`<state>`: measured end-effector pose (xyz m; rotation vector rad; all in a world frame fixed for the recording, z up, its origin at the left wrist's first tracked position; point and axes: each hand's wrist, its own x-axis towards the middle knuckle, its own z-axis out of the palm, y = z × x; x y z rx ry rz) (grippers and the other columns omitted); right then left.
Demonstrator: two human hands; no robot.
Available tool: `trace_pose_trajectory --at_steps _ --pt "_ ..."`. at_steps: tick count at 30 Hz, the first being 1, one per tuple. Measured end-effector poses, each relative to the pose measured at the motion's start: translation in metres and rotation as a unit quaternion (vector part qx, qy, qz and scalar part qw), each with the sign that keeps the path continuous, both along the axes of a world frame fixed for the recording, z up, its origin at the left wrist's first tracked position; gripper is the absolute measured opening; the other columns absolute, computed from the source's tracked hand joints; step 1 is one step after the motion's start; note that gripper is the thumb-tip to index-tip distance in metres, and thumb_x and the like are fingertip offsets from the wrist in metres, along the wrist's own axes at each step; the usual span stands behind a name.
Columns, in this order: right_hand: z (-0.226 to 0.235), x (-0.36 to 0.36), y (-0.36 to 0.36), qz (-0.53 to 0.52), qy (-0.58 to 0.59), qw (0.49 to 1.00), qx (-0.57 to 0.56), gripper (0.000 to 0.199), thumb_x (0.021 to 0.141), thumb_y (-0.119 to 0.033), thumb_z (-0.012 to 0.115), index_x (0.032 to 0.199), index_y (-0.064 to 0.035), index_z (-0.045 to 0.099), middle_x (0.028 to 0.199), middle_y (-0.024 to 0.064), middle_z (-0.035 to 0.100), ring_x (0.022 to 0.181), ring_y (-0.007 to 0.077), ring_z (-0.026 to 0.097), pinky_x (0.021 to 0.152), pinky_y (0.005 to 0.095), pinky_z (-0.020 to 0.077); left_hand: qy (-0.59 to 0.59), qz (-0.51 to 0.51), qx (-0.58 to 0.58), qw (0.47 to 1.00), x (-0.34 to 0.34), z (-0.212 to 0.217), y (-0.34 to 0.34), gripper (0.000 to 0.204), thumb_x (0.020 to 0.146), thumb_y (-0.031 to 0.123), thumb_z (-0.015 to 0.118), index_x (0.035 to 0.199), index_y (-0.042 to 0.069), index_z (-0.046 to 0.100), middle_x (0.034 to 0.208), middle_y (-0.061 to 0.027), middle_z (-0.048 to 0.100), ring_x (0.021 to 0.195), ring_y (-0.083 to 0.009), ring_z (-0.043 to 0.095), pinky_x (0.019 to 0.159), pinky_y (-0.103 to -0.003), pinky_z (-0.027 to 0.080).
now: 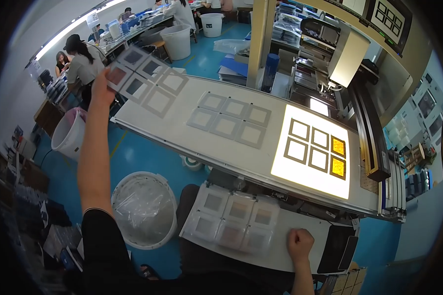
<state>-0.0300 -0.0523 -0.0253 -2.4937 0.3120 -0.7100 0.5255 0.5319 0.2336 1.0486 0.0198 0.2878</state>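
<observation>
My left hand (102, 89) is raised at the far left, its fingers closed on the edge of a translucent sheet of square frames (145, 77). The sheet is tilted and slightly blurred, its lower part over the left end of the long white table. My right hand (300, 243) rests as a fist on the white lower shelf (275, 263); nothing shows in it. To its left lies a stack of clear sheets with square windows (231, 221). Another framed sheet (230, 119) lies flat mid-table. On the bright lit panel (278, 162) is a dark-framed sheet (310, 139) with two yellow-orange windows.
A machine with a beam (366, 123) and a boxy head (348, 56) spans the table's right end. A dark phone-like slab (348, 250) lies right of my fist. Below left stands a white bin (170, 231) holding clear film. Other people (86, 61) work at benches behind.
</observation>
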Motion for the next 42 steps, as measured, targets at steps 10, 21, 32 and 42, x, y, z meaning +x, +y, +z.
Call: trace_pose_trajectory --at_steps 10,21,32,42 --pt "-0.007 0.01 0.001 0.0 0.023 0.999 -0.036 0.034 0.086 -0.006 0.073 0.061 -0.0062 0.049 0.059 0.0123 0.049 0.053 0.0342 0.053 0.05 0.0459 0.0401 0.214 -0.015 -0.071 0.974 0.091 -0.149 0.053 0.036 0.113 0.02 0.04 0.139 0.005 0.058 0.138 -0.0196 0.065 0.123 -0.04 0.068 0.106 -0.057 0.057" --pt "0.001 0.013 0.012 -0.004 0.05 0.999 -0.02 0.035 0.091 -0.007 0.069 0.062 -0.0053 0.049 0.059 0.0132 0.048 0.053 0.0337 0.049 0.051 0.0448 0.0368 0.134 0.17 0.032 0.976 0.09 -0.155 0.03 0.038 0.099 0.025 0.071 0.123 -0.004 0.066 0.123 -0.0237 0.07 0.115 -0.0416 0.071 0.101 -0.053 0.058" --pt "0.001 0.011 0.007 0.014 0.028 0.999 -0.044 0.031 0.087 -0.011 0.074 0.066 -0.0039 0.053 0.062 0.0147 0.051 0.055 0.0341 0.053 0.053 0.0436 0.0405 0.115 0.213 0.721 0.65 -0.047 -0.177 -0.046 0.088 0.096 0.048 0.069 0.157 -0.009 0.041 0.158 -0.0297 0.048 0.15 -0.0438 0.042 0.126 -0.056 0.029" --pt "0.003 0.007 0.01 0.012 0.005 0.999 -0.039 0.031 0.084 -0.012 0.077 0.064 -0.0086 0.054 0.062 0.0105 0.055 0.059 0.0338 0.058 0.054 0.0456 0.0453 0.183 0.096 0.791 0.576 -0.083 -0.143 -0.074 0.09 0.104 0.06 0.047 0.163 -0.006 0.033 0.174 -0.0222 0.028 0.164 -0.0364 0.021 0.131 -0.059 0.013"
